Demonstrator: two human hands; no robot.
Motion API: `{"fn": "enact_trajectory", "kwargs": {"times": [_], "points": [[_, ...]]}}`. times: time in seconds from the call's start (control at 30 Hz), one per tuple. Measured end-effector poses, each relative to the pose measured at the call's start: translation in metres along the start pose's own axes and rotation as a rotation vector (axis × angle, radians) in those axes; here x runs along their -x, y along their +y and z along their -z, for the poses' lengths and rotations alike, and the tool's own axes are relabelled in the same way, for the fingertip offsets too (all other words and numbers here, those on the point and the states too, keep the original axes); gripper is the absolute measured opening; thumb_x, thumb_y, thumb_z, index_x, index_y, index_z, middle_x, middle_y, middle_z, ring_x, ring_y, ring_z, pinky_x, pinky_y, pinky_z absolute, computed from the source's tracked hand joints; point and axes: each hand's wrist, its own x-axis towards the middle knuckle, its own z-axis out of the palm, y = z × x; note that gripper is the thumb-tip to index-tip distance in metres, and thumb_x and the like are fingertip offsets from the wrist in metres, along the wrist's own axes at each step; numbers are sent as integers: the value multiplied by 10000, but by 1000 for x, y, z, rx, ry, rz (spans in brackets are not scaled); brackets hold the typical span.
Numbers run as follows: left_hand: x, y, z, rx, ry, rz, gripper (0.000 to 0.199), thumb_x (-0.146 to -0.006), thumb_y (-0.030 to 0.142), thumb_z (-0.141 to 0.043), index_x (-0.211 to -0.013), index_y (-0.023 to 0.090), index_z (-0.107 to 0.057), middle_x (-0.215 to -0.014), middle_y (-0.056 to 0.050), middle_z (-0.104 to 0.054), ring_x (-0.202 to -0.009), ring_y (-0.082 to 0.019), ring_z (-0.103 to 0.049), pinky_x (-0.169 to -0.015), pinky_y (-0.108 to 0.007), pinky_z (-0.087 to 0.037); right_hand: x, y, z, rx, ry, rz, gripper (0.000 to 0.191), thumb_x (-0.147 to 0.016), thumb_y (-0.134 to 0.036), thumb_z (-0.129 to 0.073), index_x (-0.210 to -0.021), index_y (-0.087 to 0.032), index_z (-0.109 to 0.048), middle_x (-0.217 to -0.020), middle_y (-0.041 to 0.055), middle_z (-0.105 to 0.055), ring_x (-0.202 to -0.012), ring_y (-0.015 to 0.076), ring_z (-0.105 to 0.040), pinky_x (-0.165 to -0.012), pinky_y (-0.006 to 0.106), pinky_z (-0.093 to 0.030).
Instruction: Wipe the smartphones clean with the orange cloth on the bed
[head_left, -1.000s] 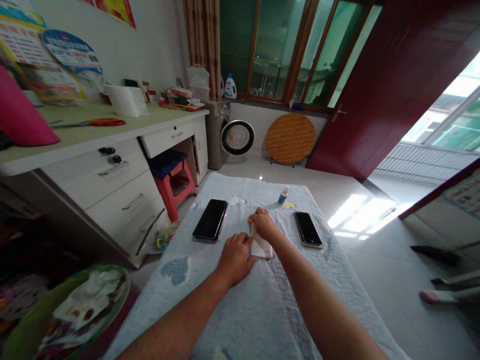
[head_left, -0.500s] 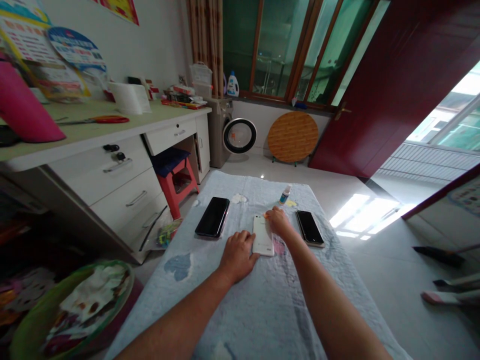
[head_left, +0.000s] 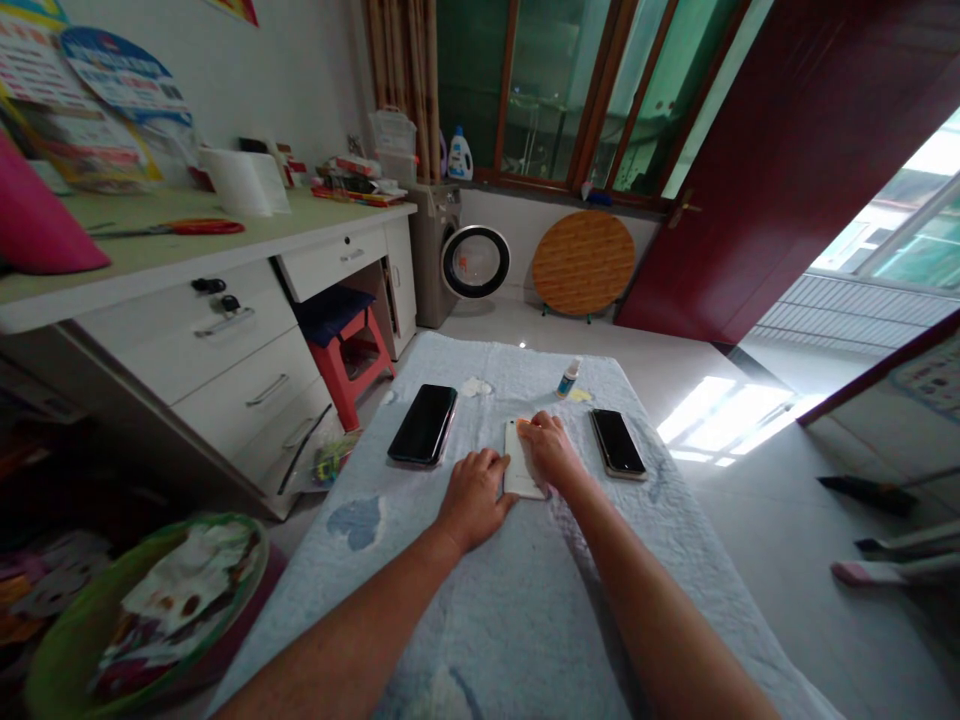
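Observation:
A white smartphone (head_left: 521,477) lies back up on the light blue cloth (head_left: 450,620) that covers the table. My left hand (head_left: 474,497) grips its left side, with fingers along the edge and the thumb at the lower corner. Pinched in my right hand (head_left: 551,450) is a small orange cloth (head_left: 523,427), pressed on the upper part of the phone's back; most of it is hidden by the fingers. Left of my hands rests a larger black phone (head_left: 424,424); another dark phone (head_left: 618,443) lies at right. Beyond my right hand stands a small spray bottle (head_left: 568,379).
A white desk (head_left: 225,340) with drawers runs along the left, and a red stool (head_left: 351,360) is tucked under it. At lower left is a basin (head_left: 255,560) filled with crumpled items. A washing machine (head_left: 436,260) with its door open stands behind the table.
My right hand has slid slightly left over the upper part of the white phone with the orange cloth. My left hand keeps its hold. The view has shifted a little.

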Motion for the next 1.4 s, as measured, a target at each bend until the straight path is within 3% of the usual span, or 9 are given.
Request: {"fn": "enact_trajectory", "kwargs": {"times": [0.33,0.5,0.63,0.83,0.93,1.2,1.4], "points": [[0,-7,-9,96,78,-3,718,-827,346,-634,-1430,176,-281,-1415,-132,-451,-1252,-283,-454,-1035,-428,-363,26,-31,11,-51,-143,227,214,-923,-263,-535,-1060,-231,-696,-1011,80,-541,-909,197,-425,-825,292,-354],[-1,-8,-8,96,40,-15,599,-862,350,-594,-1407,230,-378,-1458,-92,-450,-1259,-278,-463,-1037,-426,-354,41,-34,11,-169,-189,207,210,-884,-178,-567,-996,-260,-725,-1010,58,-530,-949,186,-437,-840,288,-360],[-2,-8,-5,87,3,-25,471,-866,403,-602,-1299,233,-528,-1418,-62,-511,-1184,-271,-507,-997,-402,-382,45,-30,18,-315,-244,283,309,-841,-81,-555,-1007,-259,-745,-966,48,-553,-939,171,-479,-882,309,-364],[-3,-11,-7,59,-8,-37,504,-866,459,-607,-1312,234,-542,-1411,-51,-528,-1144,-270,-520,-956,-398,-398,45,-22,37,-456,-273,293,290,-843,-86,-544,-978,-220,-763,-888,44,-582,-827,140,-529,-800,273,-404],[-3,-11,-7,64,-11,-33,534,-853,456,-625,-1333,242,-526,-1416,-45,-525,-1167,-270,-508,-964,-399,-391,47,-14,36,-420,-240,224,306,-837,-76,-526,-985,-204,-762,-891,51,-580,-800,134,-534,-780,268,-410],[-4,-8,-3,68,-31,-24,572,-823,399,-667,-1350,244,-505,-1423,-44,-517,-1180,-261,-500,-986,-400,-375,41,5,7,-283,14,-19,289,-913,-164,-473,-1057,-177,-723,-928,76,-565,-870,165,-506,-789,268,-408],[-3,-7,-2,66,-30,-19,570,-824,411,-665,-1344,232,-513,-1412,-47,-529,-1175,-268,-499,-984,-405,-380,42,5,5,-247,50,-14,277,-955,-229,-443,-1030,-195,-707,-919,62,-554,-855,156,-496,-784,256,-399]]}}
